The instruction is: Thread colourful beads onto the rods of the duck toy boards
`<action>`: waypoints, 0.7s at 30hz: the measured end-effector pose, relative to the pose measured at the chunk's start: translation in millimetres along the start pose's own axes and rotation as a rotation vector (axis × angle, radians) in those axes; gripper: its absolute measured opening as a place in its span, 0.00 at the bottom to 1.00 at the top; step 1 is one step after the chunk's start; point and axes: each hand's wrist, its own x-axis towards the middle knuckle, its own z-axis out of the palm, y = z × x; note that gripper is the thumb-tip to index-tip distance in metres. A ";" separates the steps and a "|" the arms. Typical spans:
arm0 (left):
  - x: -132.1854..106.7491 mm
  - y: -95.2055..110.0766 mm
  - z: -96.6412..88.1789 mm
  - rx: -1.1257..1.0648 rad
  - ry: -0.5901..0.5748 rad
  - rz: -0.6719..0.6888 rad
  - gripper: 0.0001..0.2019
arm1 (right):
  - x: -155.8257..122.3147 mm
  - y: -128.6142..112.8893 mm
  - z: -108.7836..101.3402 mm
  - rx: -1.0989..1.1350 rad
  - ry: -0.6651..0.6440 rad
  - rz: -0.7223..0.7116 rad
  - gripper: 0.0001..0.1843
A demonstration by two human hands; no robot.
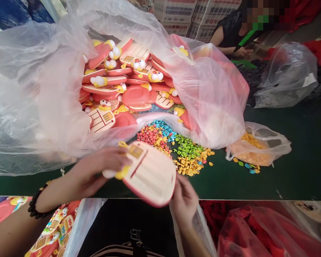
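A red and cream plastic toy [152, 171], shaped like a flat rounded case with a yellow-and-white bird head at one end, is held tilted above the table's front edge. My left hand [104, 167] wraps round the head end, thumb and fingers closed on it. At the opposite end, the curled fingers of my right hand [184, 196] grip the rim; their tips are partly hidden. Just beyond the toy lie heaps of small pieces: red pieces [151, 135], blue pieces [164, 129], green pieces [187, 147] and yellow pieces [191, 166].
A large clear plastic bag [50, 92] full of similar toys [136, 95] spreads over the green table [296, 175]. A small bag [256, 151] of yellow-orange pieces sits to the right. Below the edge are finished-looking toys [53, 232]. Across the table, a person [230, 35] sits.
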 end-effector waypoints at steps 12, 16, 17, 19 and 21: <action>-73.4 -27.6 61.9 0.400 -0.072 -0.098 0.20 | 88.9 9.0 -7.7 -0.758 -0.346 -0.251 0.11; -66.9 -6.9 88.6 0.330 -0.058 -0.078 0.15 | 97.5 12.1 2.4 -0.900 -0.411 -0.184 0.08; -63.0 -2.8 96.6 0.326 -0.073 -0.098 0.16 | 98.4 11.9 4.1 -0.907 -0.420 -0.179 0.08; -53.1 4.0 112.7 0.335 -0.059 -0.159 0.16 | 100.1 10.8 6.6 -0.926 -0.429 -0.172 0.08; -42.0 9.6 127.0 0.362 0.007 -0.247 0.16 | 101.7 9.4 8.3 -0.980 -0.431 -0.175 0.08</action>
